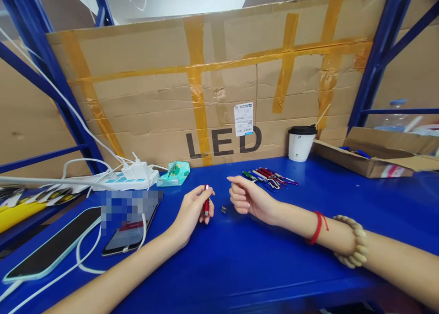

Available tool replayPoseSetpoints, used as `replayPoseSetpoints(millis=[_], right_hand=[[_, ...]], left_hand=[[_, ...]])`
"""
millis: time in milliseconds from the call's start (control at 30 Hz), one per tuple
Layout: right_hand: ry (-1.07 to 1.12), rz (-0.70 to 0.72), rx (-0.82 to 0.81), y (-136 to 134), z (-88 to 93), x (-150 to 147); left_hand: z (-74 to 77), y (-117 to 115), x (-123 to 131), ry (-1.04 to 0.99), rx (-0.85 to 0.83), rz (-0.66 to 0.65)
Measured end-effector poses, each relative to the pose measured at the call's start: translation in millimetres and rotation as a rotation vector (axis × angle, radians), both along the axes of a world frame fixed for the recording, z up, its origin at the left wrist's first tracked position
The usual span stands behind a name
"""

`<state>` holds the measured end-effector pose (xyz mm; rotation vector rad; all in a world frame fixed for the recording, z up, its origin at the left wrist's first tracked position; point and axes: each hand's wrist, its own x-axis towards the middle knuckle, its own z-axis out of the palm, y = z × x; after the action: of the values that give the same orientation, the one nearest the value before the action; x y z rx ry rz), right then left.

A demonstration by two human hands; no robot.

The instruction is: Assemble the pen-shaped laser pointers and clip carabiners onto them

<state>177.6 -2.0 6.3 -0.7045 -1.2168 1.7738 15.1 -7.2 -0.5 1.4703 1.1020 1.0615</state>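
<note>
My left hand (pixel 195 209) is closed around a small red metal tube (pixel 206 201) with silver ends, like a keychain penlight. It is held upright between thumb and fingers, just above the blue tabletop (pixel 219 263). Across from it, my right hand (pixel 250 197) has its fingers curled in, and whether anything is inside them is hidden. Between the two hands lies a small dark, shiny metal piece (pixel 224 210), touched by neither. Beyond my right hand, several slim coloured tubes (pixel 264 173) in green, silver and red lie together with carabiner clips (pixel 273 183).
Two phones (pixel 55 245) and white cables lie at left, near a power strip (pixel 120 180) and a green packet (pixel 175 173). A lidded paper cup (pixel 301 144) and an open cardboard box (pixel 370 161) stand at back right. A tall cardboard panel (pixel 154 108) closes off the back.
</note>
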Motion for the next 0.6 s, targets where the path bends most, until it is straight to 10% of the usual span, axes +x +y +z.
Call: replayPoseSetpoints(millis=[600], right_hand=[[0.17,0.3,-0.208,-6.4,9.2,3.8]], left_hand=[[-1.8,-2.3,2.7,0.04,-0.035,-0.041]])
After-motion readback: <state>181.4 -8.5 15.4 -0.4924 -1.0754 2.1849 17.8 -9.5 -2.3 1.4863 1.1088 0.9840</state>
